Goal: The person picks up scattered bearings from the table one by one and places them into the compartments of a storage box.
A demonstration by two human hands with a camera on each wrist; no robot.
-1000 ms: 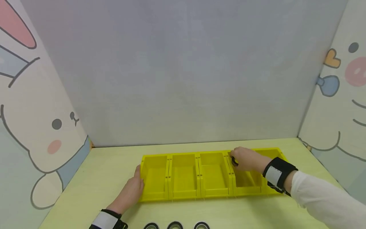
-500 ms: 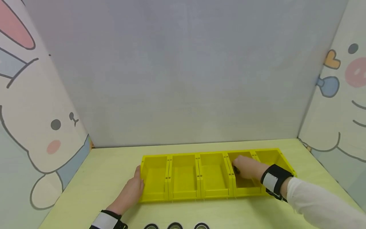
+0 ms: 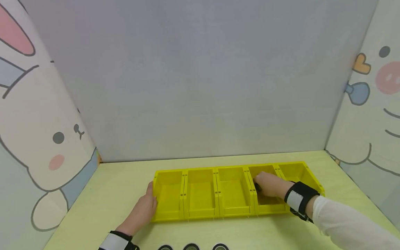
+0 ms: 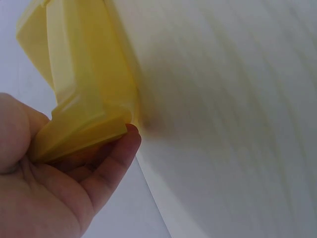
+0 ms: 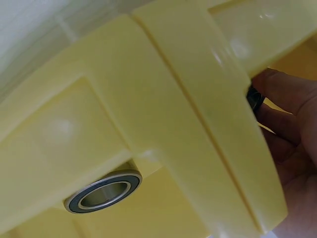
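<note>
Right wrist view shows the right hand (image 5: 299,144) in a narrow pinch on a dark ring (image 5: 254,98), of which only a small part is visible beside the yellow plastic. According to the head view, this ring is in the fourth compartment (image 3: 271,209) from the left, close to its left side; whether it touches the floor, I cannot tell. For good handling, I would advise a light pinch at the outer edge, with the ring level and free of the divider, and the fingers should loosen only if the floor supports it. The knuckles hide the ring from above, so touch must probably guide more than sight.

At the other end, the left hand (image 3: 143,208) grips the corner of the bin row (image 3: 235,210), with fingers curled beneath its edge. This seems a good brace: a steady, moderate hold should prevent sliding.

A bearing (image 5: 104,192) lies in a neighbouring compartment, I judge the far-right one. Three more rings (image 3: 191,247) are on the table (image 3: 125,180), cut by the lower frame edge.

As for writing, I can read none. The wristbands (image 3: 304,194) carry pale patches without legible letters, and the wall has only cartoon drawings (image 3: 47,152).
</note>
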